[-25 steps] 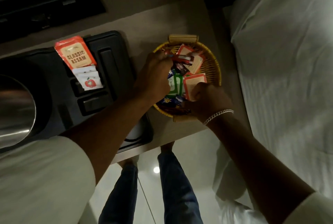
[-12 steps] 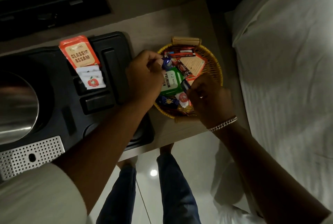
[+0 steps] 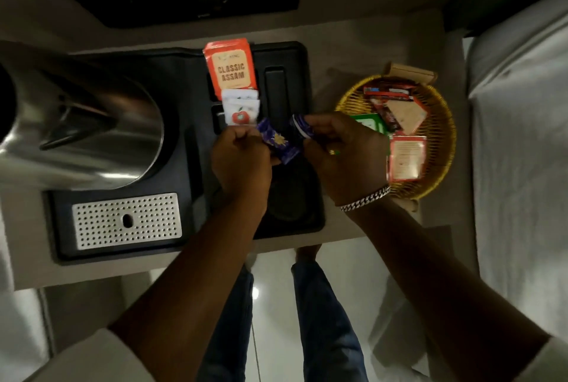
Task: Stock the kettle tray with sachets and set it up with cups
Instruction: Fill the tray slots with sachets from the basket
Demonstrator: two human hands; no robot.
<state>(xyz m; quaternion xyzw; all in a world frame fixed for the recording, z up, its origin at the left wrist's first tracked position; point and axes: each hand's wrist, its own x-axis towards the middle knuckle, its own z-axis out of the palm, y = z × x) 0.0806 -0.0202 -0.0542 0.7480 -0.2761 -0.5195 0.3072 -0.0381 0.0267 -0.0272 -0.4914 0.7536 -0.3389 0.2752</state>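
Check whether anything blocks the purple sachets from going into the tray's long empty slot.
Nothing visible does. The left hand holds one purple sachet and the right hand another just in front of the long empty slot. The Classic Assam sachet and apple sachets fill the neighbouring compartment, beside the slot.

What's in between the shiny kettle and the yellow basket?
In the head view, the black tray's sachet slots, holding the Classic Assam sachet, and both hands, left and right, each gripping a purple sachet.
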